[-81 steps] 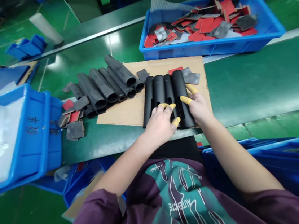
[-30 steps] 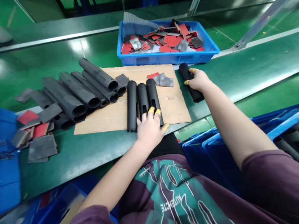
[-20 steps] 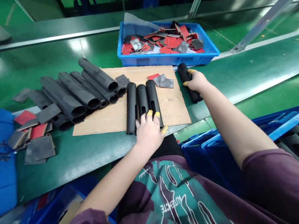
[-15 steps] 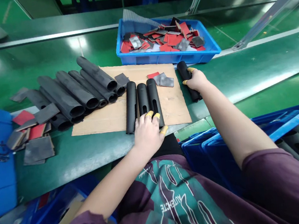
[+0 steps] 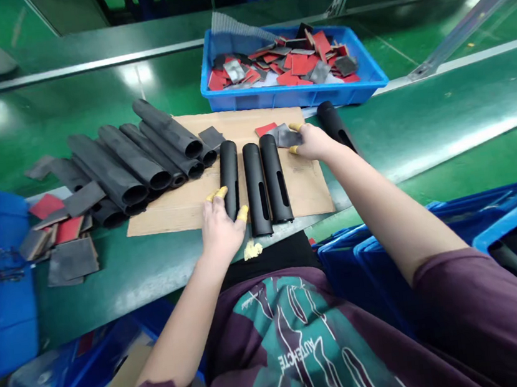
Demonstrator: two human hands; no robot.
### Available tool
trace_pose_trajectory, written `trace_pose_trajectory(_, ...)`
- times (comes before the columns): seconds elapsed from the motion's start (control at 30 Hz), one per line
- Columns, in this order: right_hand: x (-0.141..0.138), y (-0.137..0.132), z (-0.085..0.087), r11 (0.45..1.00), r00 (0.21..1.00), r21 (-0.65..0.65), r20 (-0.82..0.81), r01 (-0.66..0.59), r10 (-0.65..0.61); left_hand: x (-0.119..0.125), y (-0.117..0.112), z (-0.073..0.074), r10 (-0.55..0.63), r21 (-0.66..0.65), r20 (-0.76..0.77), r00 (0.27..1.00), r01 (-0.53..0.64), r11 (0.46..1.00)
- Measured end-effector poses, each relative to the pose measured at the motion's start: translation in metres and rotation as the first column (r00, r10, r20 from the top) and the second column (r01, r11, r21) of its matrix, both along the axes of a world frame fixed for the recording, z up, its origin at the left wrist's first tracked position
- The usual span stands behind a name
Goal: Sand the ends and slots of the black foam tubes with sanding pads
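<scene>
My left hand [image 5: 221, 226], with yellow finger covers, is closed around the lower end of a black slotted tube [image 5: 229, 166]. Two more black slotted tubes [image 5: 256, 187] lie just to its right, side by side on the cardboard sheet [image 5: 308, 193]. My right hand [image 5: 315, 141] is over the cardboard's right part, thumb and finger apart at the edges of a grey square pad [image 5: 286, 135]. Beside that pad is a red pad [image 5: 266, 129]. Behind my right wrist lies another black slotted tube [image 5: 335, 124], partly covered by the forearm.
Several dark grey tubes [image 5: 124, 156] are piled at left, with loose red and grey pads [image 5: 73, 257] near them. A blue bin [image 5: 293, 93] of pads stands at the back. Blue crates [image 5: 0, 281] flank the green bench [image 5: 154, 263]; a yellow scrap [image 5: 252, 249] lies at its front edge.
My right hand has let go of the tube at right and moved left to the grey pads. My left hand has shifted left onto the leftmost tube; the other two now lie apart from it.
</scene>
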State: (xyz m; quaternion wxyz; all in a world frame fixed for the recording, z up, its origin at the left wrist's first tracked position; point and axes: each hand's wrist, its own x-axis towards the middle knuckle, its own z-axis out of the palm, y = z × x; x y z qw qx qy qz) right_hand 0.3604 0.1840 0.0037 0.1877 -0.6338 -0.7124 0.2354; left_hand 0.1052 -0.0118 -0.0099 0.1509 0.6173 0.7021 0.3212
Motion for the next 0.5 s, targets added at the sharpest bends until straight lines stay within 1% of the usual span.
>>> trace_pose_trajectory(0.17, 0.0, 0.0, -0.004, 1.0, 1.0, 0.015, 0.005, 0.001, -0.001, -0.003, -0.003, -0.015, 0.066, 0.03, 0.118, 0.991, -0.07, 0.997)
trace_pose_trajectory(0.23, 0.0, -0.004, -0.002, 0.998, 0.998, 0.064, 0.057, 0.024, -0.028, -0.005, -0.005, -0.018, 0.086, 0.043, 0.152, 0.985, -0.093, 0.995)
trace_pose_trajectory(0.3, 0.002, -0.008, 0.001, 0.989, 0.991, 0.14, 0.117, 0.049, -0.066, -0.007, -0.005, -0.02, 0.101, 0.045, 0.167, 0.981, -0.11, 0.993)
trace_pose_trajectory(0.37, 0.008, -0.011, 0.006, 0.976, 0.984, 0.203, 0.141, 0.078, -0.108, -0.007, -0.005, -0.021, 0.11, 0.049, 0.177, 0.978, -0.12, 0.992)
trace_pose_trajectory(0.43, 0.021, -0.009, 0.011, 0.953, 0.973, 0.254, 0.117, 0.164, -0.199, -0.007, -0.005, -0.021, 0.112, 0.063, 0.187, 0.976, -0.126, 0.99)
trace_pose_trajectory(0.5, 0.042, -0.003, 0.018, 0.912, 0.939, 0.279, 0.081, 0.3, -0.334, -0.007, -0.005, -0.02, 0.107, 0.074, 0.192, 0.976, -0.123, 0.99)
